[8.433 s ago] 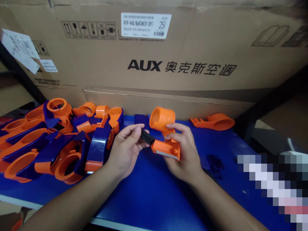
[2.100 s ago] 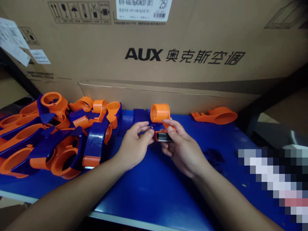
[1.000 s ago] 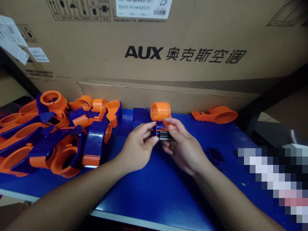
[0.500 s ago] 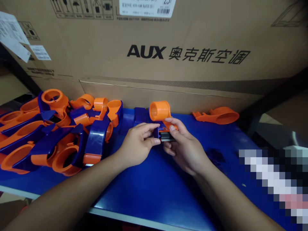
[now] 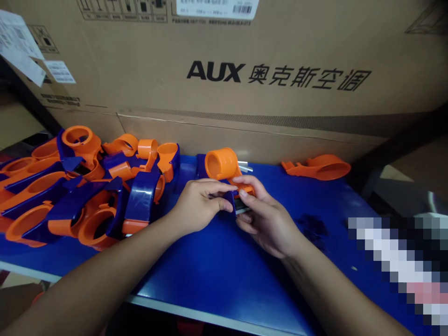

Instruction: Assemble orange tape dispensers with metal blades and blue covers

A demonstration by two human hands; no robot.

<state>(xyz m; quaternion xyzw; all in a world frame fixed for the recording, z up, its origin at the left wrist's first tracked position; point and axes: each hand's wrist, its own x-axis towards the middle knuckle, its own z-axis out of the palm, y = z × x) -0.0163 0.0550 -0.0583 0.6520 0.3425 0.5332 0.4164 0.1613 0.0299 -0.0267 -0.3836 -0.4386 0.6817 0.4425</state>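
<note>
Both hands hold a tape dispenser [image 5: 221, 163] above the blue tabletop, its orange ring pointing up and back. My right hand [image 5: 271, 217] is closed around its lower end, with the thumb on the orange part. A toothed metal blade [image 5: 242, 211] and a dark part show below that thumb. At the left side of this end is a blue plate [image 5: 231, 200], pinched between the thumb and fingers of my left hand [image 5: 199, 205]. The fingers partly hide how the plate meets the orange part.
Several orange-and-blue tape dispensers [image 5: 141, 198] are heaped at the left. One orange dispenser part [image 5: 320, 168] lies at the back right. Thin silvery strips [image 5: 246, 166] and a blue piece [image 5: 200, 166] lie behind my hands. A large cardboard box [image 5: 297, 42] stands along the back.
The dispenser has turned, its ring swinging left and the blue plate tilting. The black roller seen before is now mostly hidden. Silvery strips behind have come into sight.
</note>
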